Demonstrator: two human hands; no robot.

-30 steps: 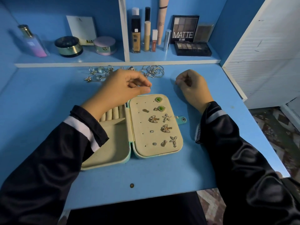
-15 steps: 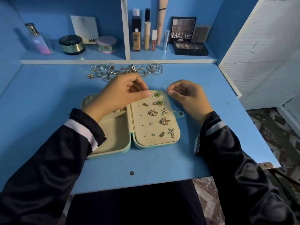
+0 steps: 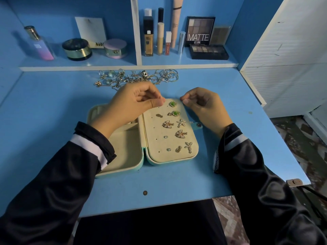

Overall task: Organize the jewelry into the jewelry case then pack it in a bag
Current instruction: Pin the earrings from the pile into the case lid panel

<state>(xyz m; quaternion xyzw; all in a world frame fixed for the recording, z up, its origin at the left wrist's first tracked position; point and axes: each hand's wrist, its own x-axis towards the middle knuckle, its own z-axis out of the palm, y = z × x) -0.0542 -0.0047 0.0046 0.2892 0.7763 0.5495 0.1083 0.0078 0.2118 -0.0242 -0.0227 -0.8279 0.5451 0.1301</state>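
On the blue desk [image 3: 53,112] the jewelry case [image 3: 154,138] is lying open, earring panel up for pinning. The left hand [image 3: 134,103] is pinching what seems a tiny earring [image 3: 163,98] above its top edge. The right hand [image 3: 203,106] is curling beside it, and I cannot tell whether it is holding anything. The loose jewelry [image 3: 138,77] is waiting behind.

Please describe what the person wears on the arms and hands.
Both arms are in shiny black sleeves: the left sleeve and the right sleeve each carry one pale band above a dark cuff. The left hand and right hand are bare: no gloves, and no rings that I can see.
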